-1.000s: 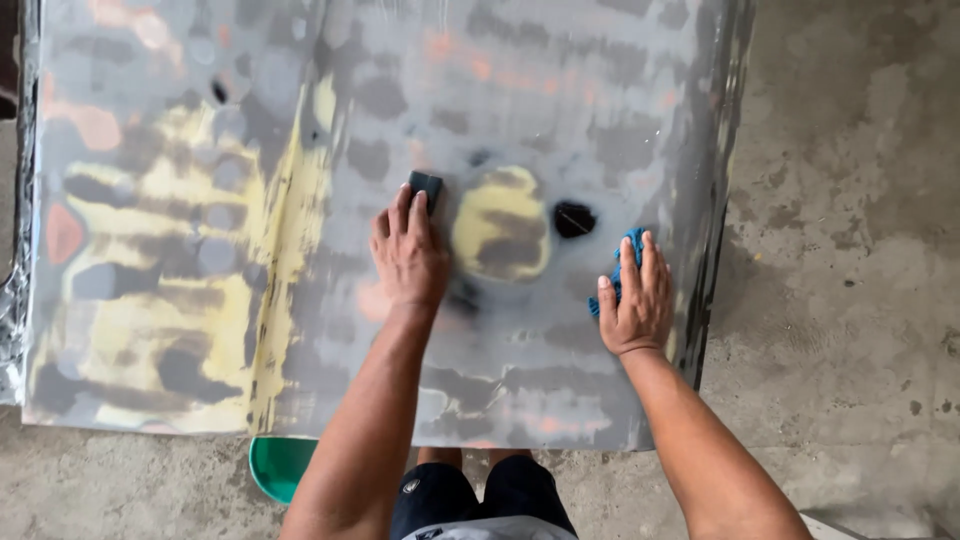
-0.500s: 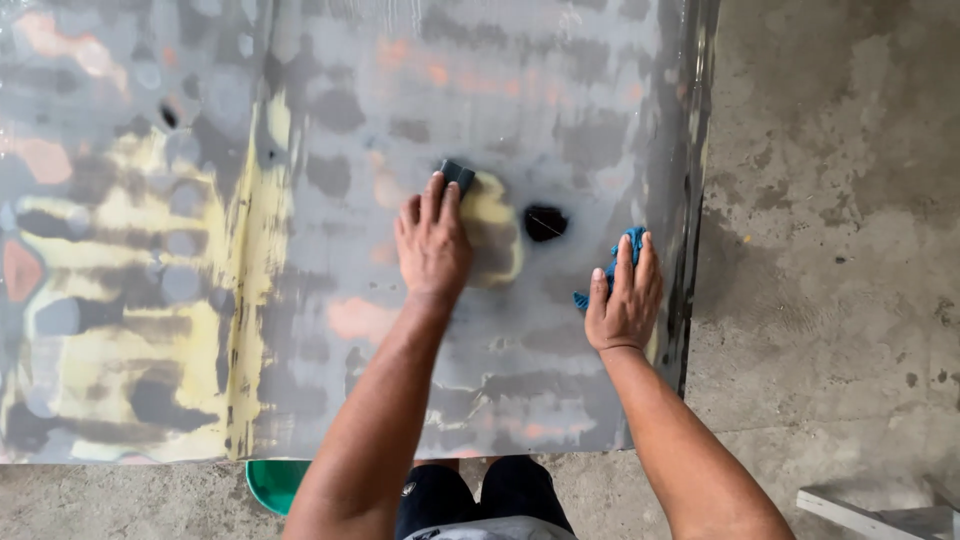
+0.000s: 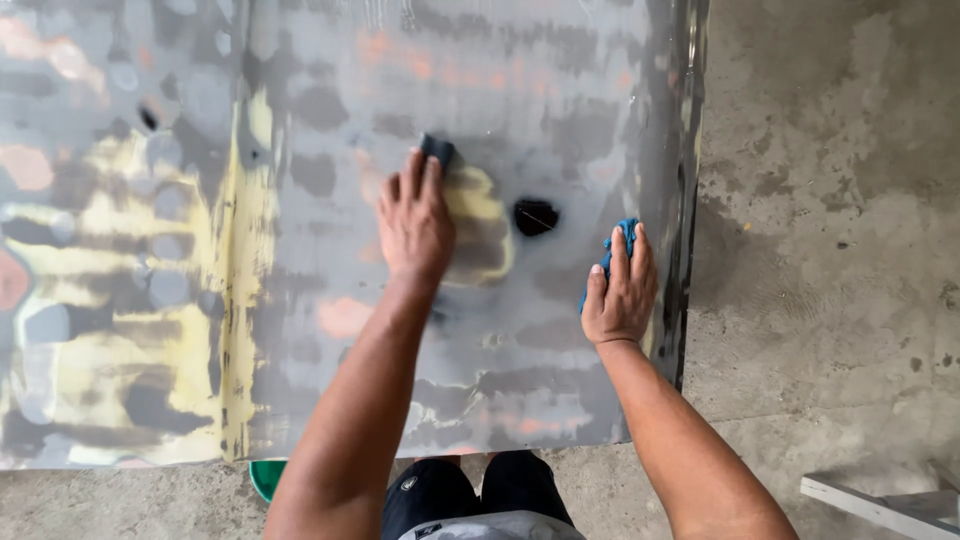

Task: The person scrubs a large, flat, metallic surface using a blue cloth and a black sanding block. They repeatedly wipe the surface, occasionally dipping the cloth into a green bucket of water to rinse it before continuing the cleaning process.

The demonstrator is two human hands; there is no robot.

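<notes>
- Grey concrete floor (image 3: 830,150) lies under a large flat metal panel (image 3: 330,80), its grey surface mottled with yellow, orange and dark patches.
- At the panel's near edge, part of a green round container (image 3: 265,478) shows.
- Left hand (image 3: 413,222) lies flat, fingers together, pressing a small dark sanding block (image 3: 438,150) onto a yellow patch.
- Just right of it sits 1 black round spot (image 3: 536,216).
- Right hand (image 3: 622,290) rests near the panel's right edge, fingers pressed down over a blue cloth (image 3: 618,240).
</notes>
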